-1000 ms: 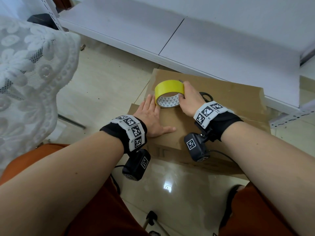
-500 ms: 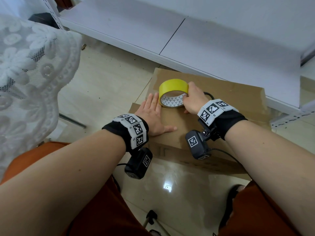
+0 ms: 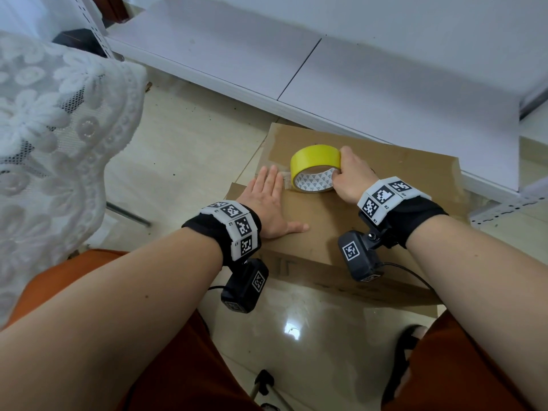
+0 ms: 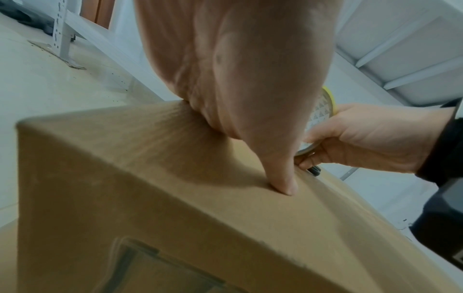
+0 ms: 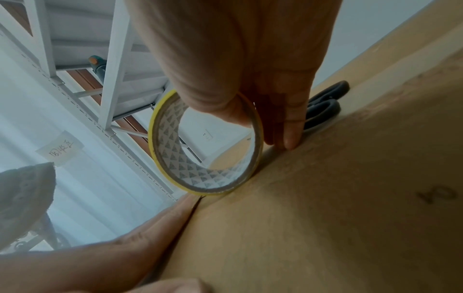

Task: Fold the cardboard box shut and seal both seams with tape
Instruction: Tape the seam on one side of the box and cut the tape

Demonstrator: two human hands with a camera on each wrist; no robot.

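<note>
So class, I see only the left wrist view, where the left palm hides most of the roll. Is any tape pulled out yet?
Observer: Yes. In the head view a short clear strip runs from the yellow tape roll to the fingertips of the left hand, which lies flat on the cardboard box.
Operator: How does the right hand grip the roll?
Observer: The right wrist view shows the right hand with its thumb inside the core and its fingers outside.
Operator: Anything to cut with?
Observer: Black-handled scissors lie on the box just behind the roll.
</note>
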